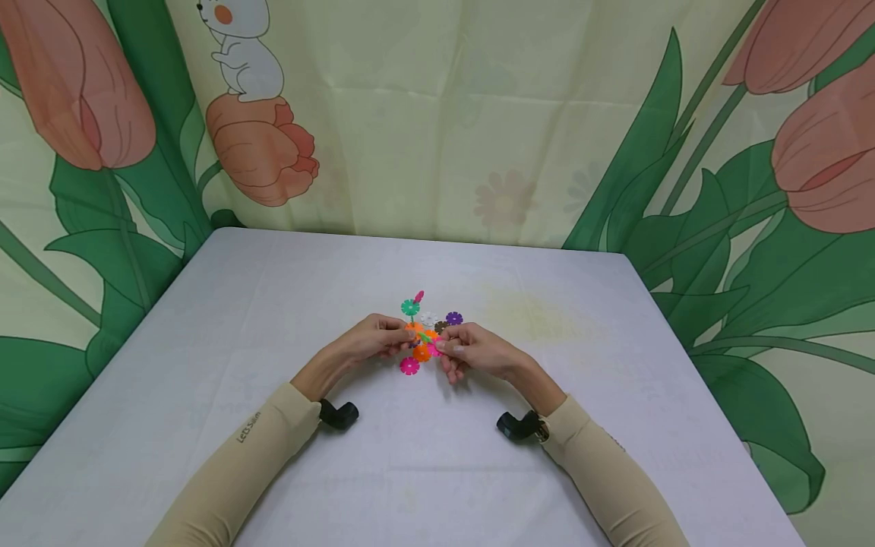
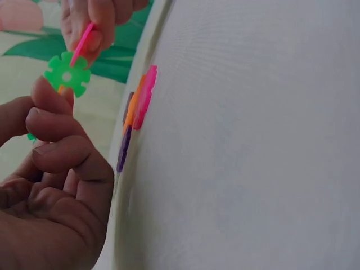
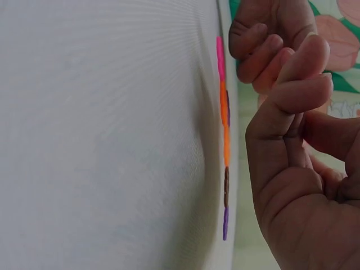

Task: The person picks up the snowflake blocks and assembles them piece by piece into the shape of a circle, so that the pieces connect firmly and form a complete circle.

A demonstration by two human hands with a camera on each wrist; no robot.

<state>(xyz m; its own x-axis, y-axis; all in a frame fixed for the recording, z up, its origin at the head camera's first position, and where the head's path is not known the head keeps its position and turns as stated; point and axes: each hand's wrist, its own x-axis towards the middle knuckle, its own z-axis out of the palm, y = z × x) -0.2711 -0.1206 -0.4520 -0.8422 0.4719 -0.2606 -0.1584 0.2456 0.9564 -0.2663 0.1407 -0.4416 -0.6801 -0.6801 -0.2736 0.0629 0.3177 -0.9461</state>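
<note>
Over the middle of the table, both hands hold small notched plastic snowflake discs. My left hand pinches an orange disc between thumb and fingers. A bright green disc stands just above the left fingertips, with a sliver of orange at its lower edge. My right hand pinches a pink disc, seen edge-on in the left wrist view, its lower end at the green disc's rim. In the right wrist view the right fingers hide the held discs. A teal disc shows beyond the left fingertips.
Low on the white table, beneath the hands, lies a flat row of discs: pink, orange, brown and purple. A white disc shows behind. A flowered curtain hangs beyond the table's far edge.
</note>
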